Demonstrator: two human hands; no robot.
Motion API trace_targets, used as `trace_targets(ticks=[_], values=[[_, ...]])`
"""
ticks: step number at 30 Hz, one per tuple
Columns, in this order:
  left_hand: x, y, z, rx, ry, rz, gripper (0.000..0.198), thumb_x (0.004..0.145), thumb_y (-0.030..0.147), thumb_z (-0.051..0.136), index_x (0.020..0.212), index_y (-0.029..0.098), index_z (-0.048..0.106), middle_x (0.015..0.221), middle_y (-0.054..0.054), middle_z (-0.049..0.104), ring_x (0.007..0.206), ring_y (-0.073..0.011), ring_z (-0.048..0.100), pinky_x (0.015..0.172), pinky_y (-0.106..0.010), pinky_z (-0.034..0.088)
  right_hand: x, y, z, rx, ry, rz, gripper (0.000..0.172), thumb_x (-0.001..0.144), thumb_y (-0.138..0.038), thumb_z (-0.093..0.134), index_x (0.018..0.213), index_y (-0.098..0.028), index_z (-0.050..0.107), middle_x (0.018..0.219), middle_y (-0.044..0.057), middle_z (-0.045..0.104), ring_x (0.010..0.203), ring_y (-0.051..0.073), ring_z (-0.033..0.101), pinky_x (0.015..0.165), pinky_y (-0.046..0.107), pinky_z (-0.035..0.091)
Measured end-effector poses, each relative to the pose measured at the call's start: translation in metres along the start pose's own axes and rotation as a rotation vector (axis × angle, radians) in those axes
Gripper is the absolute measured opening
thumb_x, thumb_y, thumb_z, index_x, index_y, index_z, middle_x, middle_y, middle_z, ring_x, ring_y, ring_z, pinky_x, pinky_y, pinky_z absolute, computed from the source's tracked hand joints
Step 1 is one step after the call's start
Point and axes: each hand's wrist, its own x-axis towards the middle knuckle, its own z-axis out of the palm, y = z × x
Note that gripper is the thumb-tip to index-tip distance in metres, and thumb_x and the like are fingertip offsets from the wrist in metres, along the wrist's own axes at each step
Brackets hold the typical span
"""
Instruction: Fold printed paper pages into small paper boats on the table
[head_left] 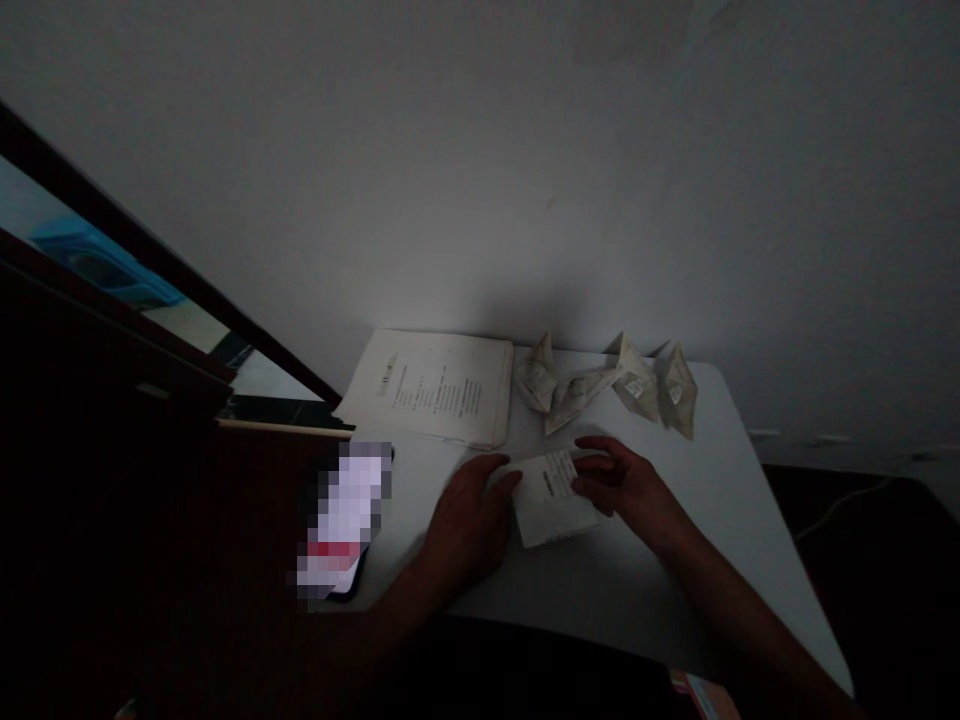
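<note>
A folded sheet of printed paper [553, 508] lies at a slight tilt between my hands, low over the white table. My left hand [471, 515] is at its left edge, thumb and index finger close together at the upper left corner. On the other side, my right hand [621, 482] has its thumb and curled fingers at the paper's upper right edge, with the index finger reaching past it. Just beyond stand several folded paper boats, among them a left one [537, 374] and a far right one [678, 390]. The dim light partly hides the fingertips.
A stack of printed sheets [427, 390] lies at the back left of the white table [720, 500], against the wall. At the left edge rests a phone [349, 515] with a lit, blurred screen. A blue plastic object [105, 262] shows at far left.
</note>
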Motion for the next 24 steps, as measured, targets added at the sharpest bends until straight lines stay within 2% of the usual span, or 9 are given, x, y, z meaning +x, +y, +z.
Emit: trace_targets(ticks=[2,4,7,10,13,17,20,24], values=[[0.0,0.001,0.004,0.08,-0.036,0.101,0.034,0.078,0.012,0.053,0.112,0.016,0.056,0.122,-0.015,0.051,0.113,-0.0266,0.047,0.091,-0.045,0.044,0.0,-0.002,0.002,-0.13,-0.014,-0.054,0.046,0.068,-0.031,0.07,0.109,-0.02,0.053,0.088,0.005,0.067,0.062,0.015,0.061,0.047,0.025,0.044],[0.001,0.003,0.008,0.122,-0.081,0.143,0.025,0.08,0.013,0.052,0.104,0.017,0.059,0.113,-0.012,0.057,0.105,-0.0241,0.052,0.088,-0.042,0.045,-0.002,-0.005,0.003,-0.339,0.008,-0.178,0.035,0.074,-0.03,0.065,0.106,-0.021,0.057,0.093,0.006,0.067,0.074,0.018,0.064,0.062,0.031,0.05],[0.004,0.004,0.012,0.145,-0.144,0.171,0.018,0.083,0.015,0.049,0.096,0.017,0.061,0.103,-0.01,0.06,0.095,-0.0212,0.055,0.084,-0.04,0.045,-0.01,-0.01,0.003,-0.634,0.024,-0.398,0.022,0.079,-0.027,0.058,0.1,-0.022,0.063,0.108,0.008,0.062,0.098,0.022,0.06,0.083,0.037,0.049],[0.005,0.004,0.012,0.143,-0.148,0.159,0.02,0.083,0.017,0.048,0.1,0.016,0.06,0.103,-0.011,0.06,0.095,-0.0219,0.054,0.084,-0.04,0.045,-0.017,-0.009,0.001,-0.717,-0.01,-0.479,0.02,0.082,-0.025,0.054,0.1,-0.024,0.064,0.117,0.008,0.058,0.107,0.023,0.056,0.089,0.039,0.047],[0.006,0.006,0.011,0.116,-0.154,0.139,0.028,0.079,0.014,0.05,0.106,0.015,0.058,0.11,-0.013,0.057,0.103,-0.0248,0.051,0.089,-0.042,0.043,-0.019,-0.004,-0.001,-0.668,0.019,-0.441,0.02,0.082,-0.024,0.053,0.098,-0.023,0.065,0.112,0.008,0.061,0.102,0.023,0.059,0.087,0.038,0.048],[0.01,0.008,0.007,0.07,-0.215,0.178,0.041,0.073,0.01,0.051,0.113,0.015,0.055,0.122,-0.014,0.052,0.112,-0.0269,0.047,0.096,-0.045,0.038,-0.014,-0.001,-0.002,-0.43,0.033,-0.262,0.021,0.08,-0.029,0.057,0.097,-0.022,0.065,0.1,0.006,0.068,0.091,0.021,0.064,0.084,0.039,0.05],[0.013,0.009,0.003,0.053,-0.226,0.203,0.04,0.074,0.012,0.051,0.114,0.016,0.054,0.123,-0.013,0.052,0.111,-0.0262,0.048,0.095,-0.046,0.039,-0.009,-0.001,-0.003,-0.232,0.003,-0.156,0.024,0.075,-0.034,0.063,0.096,-0.021,0.066,0.092,0.006,0.071,0.086,0.021,0.066,0.083,0.039,0.051],[0.014,0.008,0.004,0.046,-0.234,0.247,0.031,0.077,0.014,0.053,0.108,0.017,0.057,0.117,-0.012,0.056,0.105,-0.024,0.051,0.092,-0.042,0.04,-0.006,0.0,-0.003,-0.165,0.023,-0.118,0.028,0.072,-0.037,0.067,0.094,-0.019,0.067,0.094,0.006,0.071,0.088,0.023,0.066,0.085,0.041,0.051]])
